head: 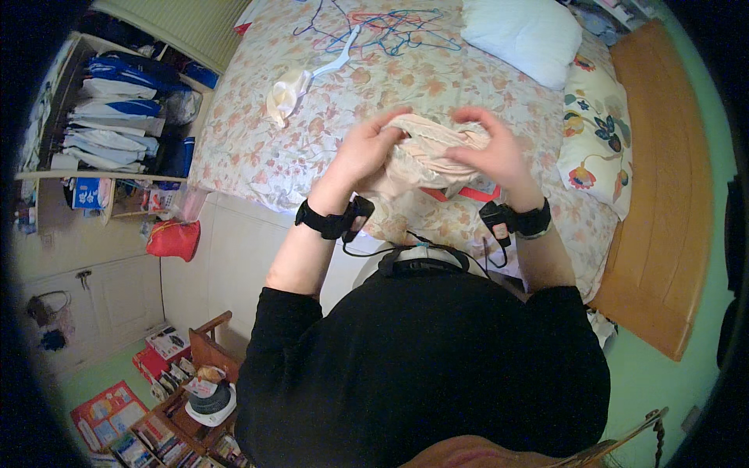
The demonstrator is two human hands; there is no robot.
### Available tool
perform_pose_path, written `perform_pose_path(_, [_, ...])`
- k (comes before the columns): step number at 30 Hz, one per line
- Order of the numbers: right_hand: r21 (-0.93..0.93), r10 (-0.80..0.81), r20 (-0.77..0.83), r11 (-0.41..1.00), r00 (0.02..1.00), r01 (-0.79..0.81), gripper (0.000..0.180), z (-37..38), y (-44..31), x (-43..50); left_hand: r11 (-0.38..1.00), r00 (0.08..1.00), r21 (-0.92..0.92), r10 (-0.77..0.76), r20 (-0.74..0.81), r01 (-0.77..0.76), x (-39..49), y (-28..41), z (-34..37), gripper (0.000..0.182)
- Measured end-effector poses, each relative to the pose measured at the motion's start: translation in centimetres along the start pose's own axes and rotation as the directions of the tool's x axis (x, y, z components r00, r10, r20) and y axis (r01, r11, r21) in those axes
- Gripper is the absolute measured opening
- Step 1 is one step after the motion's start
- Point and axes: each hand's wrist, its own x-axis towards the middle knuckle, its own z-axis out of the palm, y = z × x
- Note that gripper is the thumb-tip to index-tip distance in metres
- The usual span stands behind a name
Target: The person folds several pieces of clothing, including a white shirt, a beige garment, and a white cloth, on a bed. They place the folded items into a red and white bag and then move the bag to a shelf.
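Note:
A bunched, pale peach cloth garment (433, 153) is held up over the near side of the bed, between my two hands. My left hand (368, 146) grips its left end, the thumb in front and the fingers at the upper edge. Around its right end curves my right hand (497, 146), with the thumb laid on the folds and the upper fingers raised and slightly blurred. Partly hidden under the garment is a flat thing with a red border (483, 192). A cream cloth piece (287, 96) lies on the bed beyond my left hand, touching a pale blue hanger (342, 58).
Several tangled hangers (392, 29) lie on the far part of the floral bedsheet (421, 82). A white pillow (524, 38) and a flower-patterned pillow (597, 140) rest near the wooden headboard (661, 175). Folded clothes (114, 117) fill a cabinet at left. A wooden chair (213, 351) stands behind, lower left.

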Motion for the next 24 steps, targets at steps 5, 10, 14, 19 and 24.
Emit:
perform_pose_path(5, [-0.509,0.052,-0.202,0.848,0.978,-0.150,0.034,-1.0,2.0,0.5,0.586,0.780,0.809,0.526,-0.339,-0.043,0.9,0.6,-0.9,0.040])
perform_pose_path(10, [-0.421,0.212,-0.120,0.874,0.970,-0.243,0.035,-5.0,3.4,3.0,0.503,0.804,0.853,0.445,-0.396,0.141,1.5,2.1,-3.7,0.046])
perform_pose_path(14, [-0.109,0.209,0.162,0.975,0.964,-0.193,0.033,-8.3,3.1,6.3,0.896,0.995,0.442,0.006,-0.098,0.038,1.8,4.3,-5.3,0.029])
perform_pose_path(19, [-0.400,0.216,0.096,0.902,0.972,-0.161,0.034,-9.4,0.7,9.6,0.911,0.989,0.389,-0.104,-0.106,0.138,1.5,6.7,-5.6,0.030])
perform_pose_path(24, [-0.045,0.284,-0.061,0.957,0.957,-0.287,0.033,-8.2,-0.9,10.8,0.944,0.986,0.325,-0.002,-0.166,0.057,-0.8,7.3,-4.2,0.032])
